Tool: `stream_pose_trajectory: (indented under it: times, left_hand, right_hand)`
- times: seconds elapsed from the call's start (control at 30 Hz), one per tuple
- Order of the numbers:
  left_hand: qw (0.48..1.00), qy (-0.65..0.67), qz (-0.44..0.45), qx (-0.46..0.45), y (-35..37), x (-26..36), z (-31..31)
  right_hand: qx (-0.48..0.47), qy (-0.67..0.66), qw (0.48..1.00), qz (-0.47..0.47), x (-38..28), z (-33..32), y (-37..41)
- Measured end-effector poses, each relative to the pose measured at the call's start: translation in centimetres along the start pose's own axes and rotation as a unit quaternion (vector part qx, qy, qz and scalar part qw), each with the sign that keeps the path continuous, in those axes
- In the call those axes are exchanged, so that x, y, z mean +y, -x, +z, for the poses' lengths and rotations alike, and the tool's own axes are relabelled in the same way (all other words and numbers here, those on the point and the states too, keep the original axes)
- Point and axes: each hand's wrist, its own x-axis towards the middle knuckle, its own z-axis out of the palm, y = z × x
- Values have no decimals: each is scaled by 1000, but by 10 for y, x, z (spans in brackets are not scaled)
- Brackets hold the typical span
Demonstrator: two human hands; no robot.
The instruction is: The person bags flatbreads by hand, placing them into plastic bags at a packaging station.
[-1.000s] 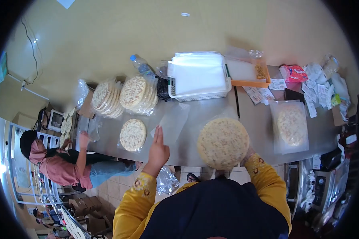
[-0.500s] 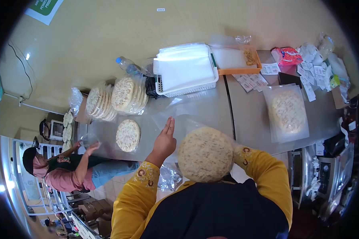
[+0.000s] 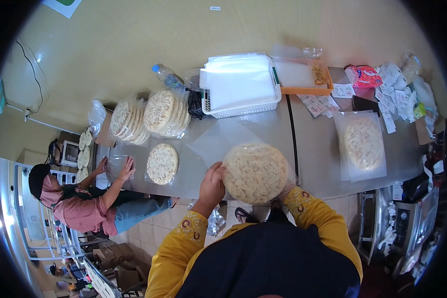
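Note:
A pale, speckled round like a pizza base is held flat over the table's front edge. My left hand grips its left edge with bent fingers. My right hand supports its lower right edge; those fingers are mostly hidden beneath it. A clear plastic bag or sheet spreads on the table behind and partly under the round. Another pizza-like round lies on clear plastic to the left. At the right, a bagged round rests on the table.
Two stacks of wrapped rounds stand at the back left. Behind my hands sits a white basket of plastic sheets, beside an orange tray. A co-worker handles clear plastic at the left. Receipts and wrappers clutter the back right.
My left hand was raised with fingers extended; it has lowered to the round's left edge. The round has moved forward and slightly right. The co-worker's hands now rest on the table.

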Motion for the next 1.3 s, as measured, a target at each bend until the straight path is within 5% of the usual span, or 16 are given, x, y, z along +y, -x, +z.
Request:
stream_pose_trajectory:
  times: [0.1, 0.2, 0.67, 0.77, 0.97, 1.17, 1.3]
  left_hand:
    - [990, -21, -109, 91, 10, 3, 4]
    - [988, -25, -154, -14, 16, 1, 0]
    - [967, 151, -206, -20, 26, 51, 13]
    - [959, 162, -231, -23, 29, 49, 5]
    - [959, 171, -226, -14, 48, 41, -8]
    - [964, 157, -189, -100, 60, 45, -20]
    - [968, 166, -129, -136, 68, 50, -14]
  right_hand:
    - [2, -20, 1000, -19, 5, -1, -4]
    - [3, -42, 998, -39, 12, 0, -11]
    - [-30, -158, 974, -161, 49, 25, -77]
    - [-25, -66, 991, -111, 31, 78, -42]
    - [-70, -30, 993, -86, 39, 43, -42]
    - [17, 194, 981, 21, 62, 58, -21]
    - [84, 43, 994, 54, 96, 46, -30]
